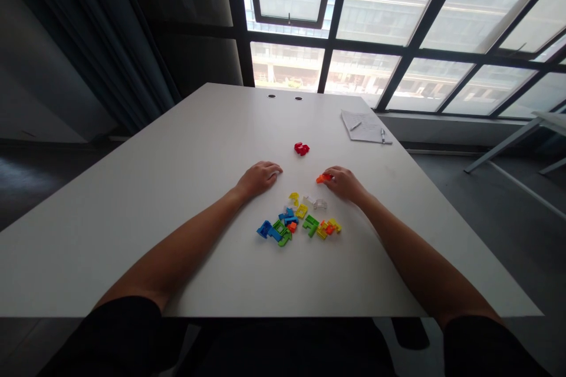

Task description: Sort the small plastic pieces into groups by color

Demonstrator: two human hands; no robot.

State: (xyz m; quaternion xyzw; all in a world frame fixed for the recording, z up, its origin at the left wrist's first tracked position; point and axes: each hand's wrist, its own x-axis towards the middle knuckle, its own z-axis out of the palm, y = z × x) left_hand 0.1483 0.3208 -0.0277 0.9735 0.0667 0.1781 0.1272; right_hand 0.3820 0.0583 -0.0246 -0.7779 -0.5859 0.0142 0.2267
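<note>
The work looks to be at an early stage: only a small clump of glossy red moulded plastic pieces (301, 149) stands apart, beyond and between the hands, while most pieces lie in a mixed scatter nearer the body. The right hand (345, 184) has its fingertips closed on a bright orange, irregular plastic piece (322, 178), at or just above the white table (198, 153); the fingers cover part of it, but its visible edge looks notched. The left hand (260, 178) rests with fingers loosely curled; whether it covers anything, I cannot tell. Between the forearms remain blue (264, 229), green (311, 225), yellow (301, 211) and transparent (321, 204) plastic pieces, with a few orange ones.
</note>
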